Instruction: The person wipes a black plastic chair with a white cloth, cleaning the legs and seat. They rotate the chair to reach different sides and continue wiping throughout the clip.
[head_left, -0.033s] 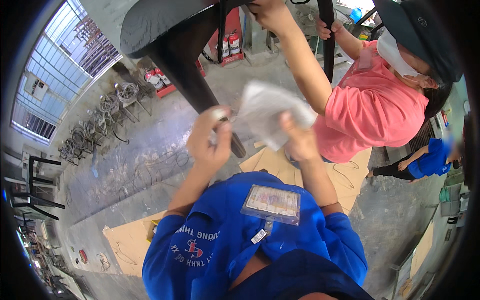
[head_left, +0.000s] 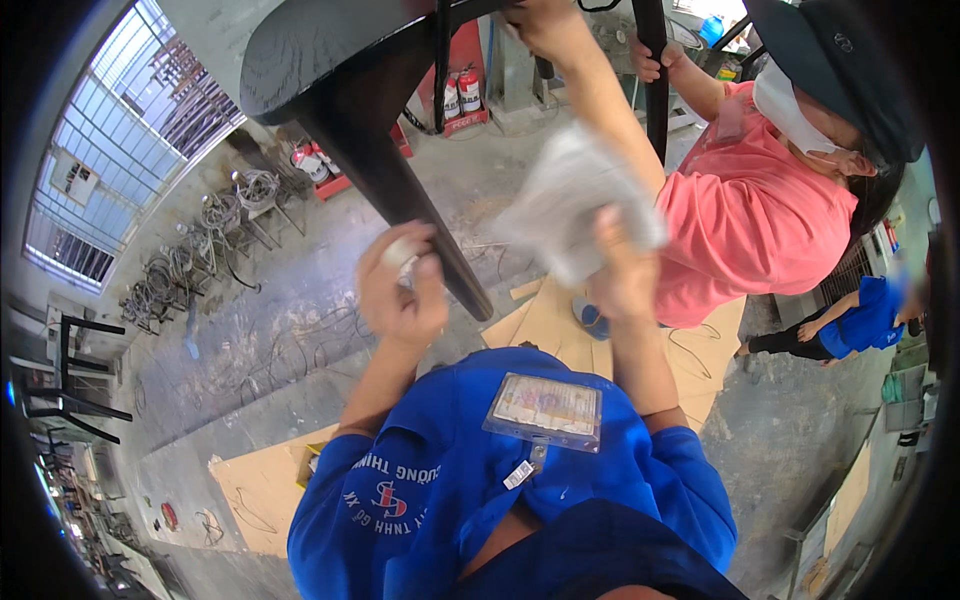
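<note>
My right hand (head_left: 625,270) grips a pale, crumpled sheet (head_left: 575,205), smeared by motion; whether it is cloth, paper or plastic I cannot tell. My left hand (head_left: 402,295) has its fingers curled around a small whitish thing (head_left: 404,256), mostly hidden by them. Just beyond that hand slants a black wooden leg (head_left: 425,215), part of a black piece of furniture (head_left: 310,60) with a rounded, grained end. Across from me, a person in a pink shirt (head_left: 755,220) has one hand (head_left: 545,28) at the furniture and another around a second black leg (head_left: 655,90).
Cardboard sheets (head_left: 700,372) lie on the concrete floor. Red fire extinguishers (head_left: 468,90) stand in trays at the back. Coiled hoses (head_left: 220,210) line the left wall near a barred window (head_left: 130,130). Another person in blue (head_left: 865,315) is at far right; a black chair frame (head_left: 70,380) stands left.
My right hand and the pale sheet have shifted to the right. My left hand has drawn slightly left and down, away from the black leg. The furniture has barely moved.
</note>
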